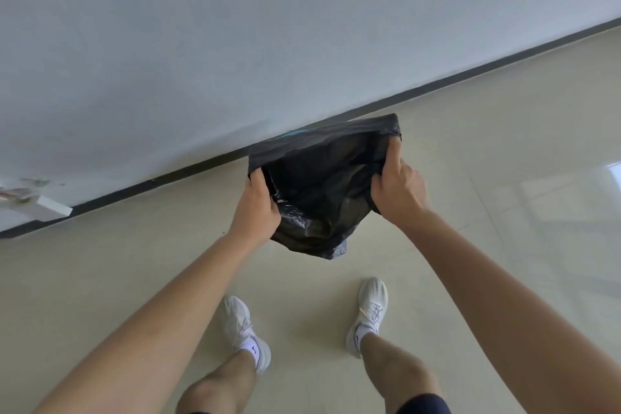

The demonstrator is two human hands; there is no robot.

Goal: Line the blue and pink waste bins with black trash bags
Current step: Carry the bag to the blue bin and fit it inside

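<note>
A black trash bag (322, 185) hangs in the air in front of me with its mouth spread wide. My left hand (257, 208) grips the left side of the rim and my right hand (398, 186) grips the right side, fingers hooked inside. A sliver of the blue bin (295, 134) shows just above the bag's far rim, against the wall; the rest of it is hidden behind the bag. The pink bin is not in view.
A white wall (235, 44) with a dark skirting strip (470, 77) runs diagonally behind the bag. The floor is pale glossy tile (504, 245). My two feet in white shoes (369, 309) stand below the bag. A white object (50, 207) lies by the wall at the left.
</note>
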